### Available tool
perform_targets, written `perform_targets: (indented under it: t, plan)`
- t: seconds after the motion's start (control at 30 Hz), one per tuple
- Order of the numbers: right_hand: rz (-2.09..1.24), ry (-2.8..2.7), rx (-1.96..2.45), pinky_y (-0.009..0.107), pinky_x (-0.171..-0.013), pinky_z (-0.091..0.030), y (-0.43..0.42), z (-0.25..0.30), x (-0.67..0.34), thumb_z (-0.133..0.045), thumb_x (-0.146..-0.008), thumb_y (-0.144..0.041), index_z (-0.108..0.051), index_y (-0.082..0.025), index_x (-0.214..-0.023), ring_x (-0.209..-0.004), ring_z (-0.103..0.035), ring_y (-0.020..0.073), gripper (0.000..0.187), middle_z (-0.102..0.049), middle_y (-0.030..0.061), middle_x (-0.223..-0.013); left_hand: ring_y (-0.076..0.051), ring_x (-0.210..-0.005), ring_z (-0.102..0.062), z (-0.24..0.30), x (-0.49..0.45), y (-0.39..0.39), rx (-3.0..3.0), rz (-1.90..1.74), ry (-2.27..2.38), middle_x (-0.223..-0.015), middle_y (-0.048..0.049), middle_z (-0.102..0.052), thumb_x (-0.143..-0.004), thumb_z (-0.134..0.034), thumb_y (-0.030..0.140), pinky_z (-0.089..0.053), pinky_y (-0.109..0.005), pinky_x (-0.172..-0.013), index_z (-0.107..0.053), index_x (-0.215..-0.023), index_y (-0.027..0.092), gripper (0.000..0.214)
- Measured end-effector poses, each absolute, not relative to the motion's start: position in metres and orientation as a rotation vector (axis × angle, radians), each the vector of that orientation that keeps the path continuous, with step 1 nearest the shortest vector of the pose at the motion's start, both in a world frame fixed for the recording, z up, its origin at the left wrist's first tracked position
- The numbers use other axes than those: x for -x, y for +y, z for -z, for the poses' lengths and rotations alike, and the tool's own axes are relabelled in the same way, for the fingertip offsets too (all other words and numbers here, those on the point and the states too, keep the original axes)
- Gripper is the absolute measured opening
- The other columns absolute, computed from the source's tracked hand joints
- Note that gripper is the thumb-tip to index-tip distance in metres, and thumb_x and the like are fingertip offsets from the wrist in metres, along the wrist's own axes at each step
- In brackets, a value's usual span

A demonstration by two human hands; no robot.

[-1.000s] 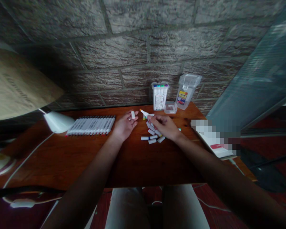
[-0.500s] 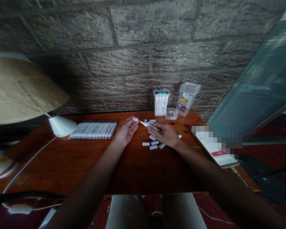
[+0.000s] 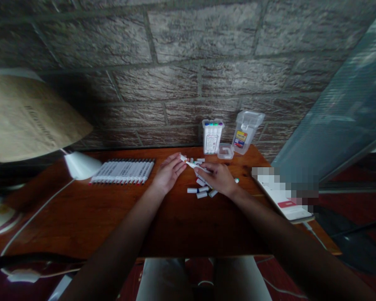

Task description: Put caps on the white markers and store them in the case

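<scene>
Between its fingertips my left hand [image 3: 169,172] pinches a small white marker cap [image 3: 183,158]. My right hand [image 3: 218,175] is closed round a white marker [image 3: 192,164], its bare tip pointing left at the cap's mouth. Tip and cap are very close; whether they touch I cannot tell. Several loose white caps [image 3: 202,194] lie on the table beneath and beside my right hand. To the left of my left hand, a row of white markers [image 3: 123,171] lies side by side. A clear case [image 3: 212,138] holding upright markers with coloured ends stands behind my right hand.
Beside the case are a small clear lid [image 3: 225,151] and a tall clear plastic container [image 3: 245,133]. A phone or tablet [image 3: 288,200] lies at the right of the wooden table [image 3: 207,234]. A lamp [image 3: 80,165] with a brown shade stands left, its cord crossing the table.
The cap in my left hand has tilted and come closer to the marker's tip. My right hand has stayed nearly still. The view has shifted slightly.
</scene>
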State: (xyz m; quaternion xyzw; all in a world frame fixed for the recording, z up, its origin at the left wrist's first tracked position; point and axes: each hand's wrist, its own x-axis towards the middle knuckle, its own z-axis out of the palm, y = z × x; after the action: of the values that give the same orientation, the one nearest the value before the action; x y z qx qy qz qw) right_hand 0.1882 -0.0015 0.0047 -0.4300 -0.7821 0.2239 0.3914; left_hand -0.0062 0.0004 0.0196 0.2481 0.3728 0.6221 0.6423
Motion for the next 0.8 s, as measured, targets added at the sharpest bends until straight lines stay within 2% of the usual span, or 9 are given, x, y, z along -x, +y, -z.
perform_targets:
  t: [0.3, 0.5, 0.67, 0.8]
  plan:
    - [-0.551, -1.978, 1.156, 0.024, -0.058, -0.040, -0.002, -0.007, -0.187, -0.058, -0.093, -0.049, -0.078, -0.018, -0.093, -0.059, -0.059, 0.0126, 0.036, -0.072, 0.0024, -0.073, -0.015, -0.089, -0.073, -0.015, 0.006, 0.000, -0.679, -1.392, 0.821, -0.094, -0.0052, -0.078, -0.075, -0.080, 0.014, -0.054, -0.028, -0.088, -0.069, -0.093, 0.016, 0.021]
    - [-0.536, -1.956, 1.201, 0.025, -0.060, -0.042, -0.003, -0.009, -0.187, -0.058, -0.093, -0.047, -0.077, -0.019, -0.094, -0.061, -0.062, 0.0140, 0.034, -0.073, 0.0028, -0.075, -0.014, -0.082, -0.073, -0.008, 0.007, 0.001, -0.928, -1.413, 0.864, -0.093, -0.0031, -0.077, -0.062, -0.091, 0.031, -0.053, -0.023, -0.074, -0.074, -0.097, 0.019, 0.040]
    - [-0.551, -1.922, 1.143, 0.027, -0.063, -0.047, -0.002, -0.005, -0.188, -0.060, -0.092, -0.043, -0.074, -0.019, -0.112, -0.066, -0.066, 0.0160, 0.034, -0.077, 0.0052, -0.086, -0.016, -0.081, -0.073, -0.008, 0.008, 0.000, -1.088, -1.445, 0.948, -0.093, -0.0049, -0.078, -0.063, -0.090, 0.039, -0.053, -0.024, -0.072, -0.076, -0.099, 0.019, 0.044]
    - [-0.589, -1.953, 1.027, 0.027, -0.065, -0.050, -0.001, -0.004, -0.188, -0.058, -0.093, -0.039, -0.070, -0.019, -0.118, -0.070, -0.067, 0.0156, 0.034, -0.077, 0.0066, -0.102, -0.016, -0.081, -0.072, -0.011, 0.009, -0.003, -1.183, -1.434, 0.997, -0.094, -0.0054, -0.078, -0.066, -0.088, 0.042, -0.053, -0.025, -0.071, -0.077, -0.102, 0.019, 0.044]
